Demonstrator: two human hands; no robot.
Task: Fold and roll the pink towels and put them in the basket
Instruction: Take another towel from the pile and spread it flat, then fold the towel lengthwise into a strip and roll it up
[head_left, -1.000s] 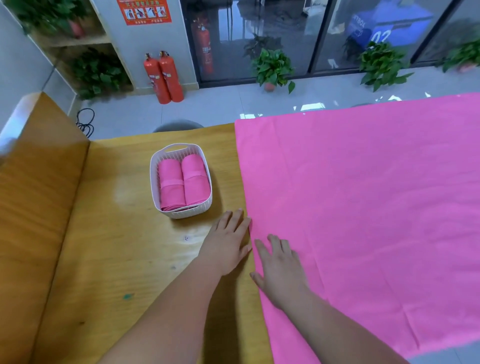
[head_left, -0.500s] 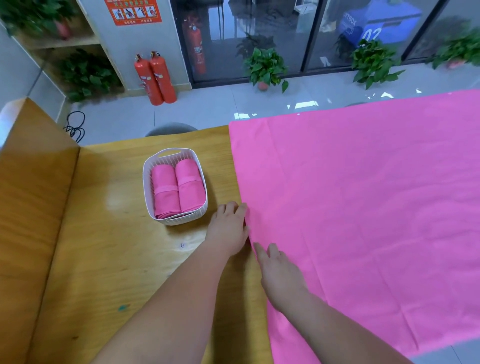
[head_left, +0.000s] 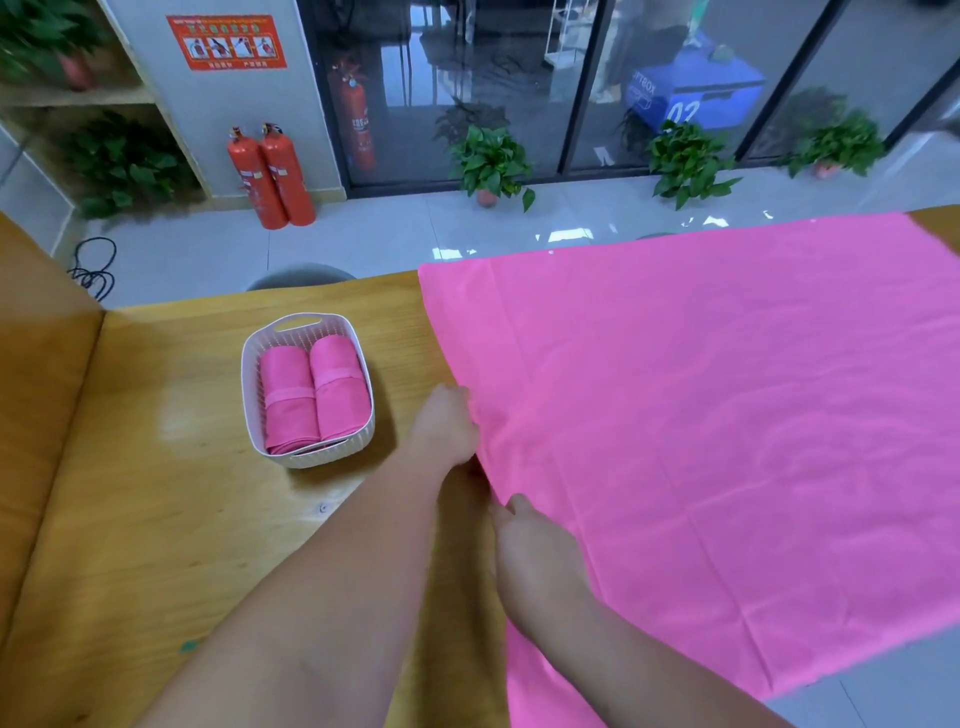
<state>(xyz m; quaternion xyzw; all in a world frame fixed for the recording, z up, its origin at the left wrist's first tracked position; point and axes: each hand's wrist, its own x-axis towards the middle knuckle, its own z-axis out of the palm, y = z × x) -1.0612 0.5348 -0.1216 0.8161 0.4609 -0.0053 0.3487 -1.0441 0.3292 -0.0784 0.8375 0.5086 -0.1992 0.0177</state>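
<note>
A large pink towel (head_left: 701, 415) lies spread flat over the right half of the wooden table (head_left: 156, 519). My left hand (head_left: 447, 426) grips the towel's left edge, fingers curled under the cloth. Just below it, my right hand (head_left: 535, 551) pinches the same edge, which is lifted slightly off the table. To the left stands a white basket (head_left: 249, 395) holding two rolled pink towels (head_left: 311, 395) side by side.
A raised wooden panel (head_left: 36, 415) borders the table on the left. Beyond the far edge are a dark stool (head_left: 301, 275), tiled floor, red fire extinguishers (head_left: 270, 176) and potted plants (head_left: 491, 161). The towel overhangs the table's near right edge.
Both hands went from lying flat at the towel's left edge to curling round it, and the edge has lifted a little. The camera view shifted leftward.
</note>
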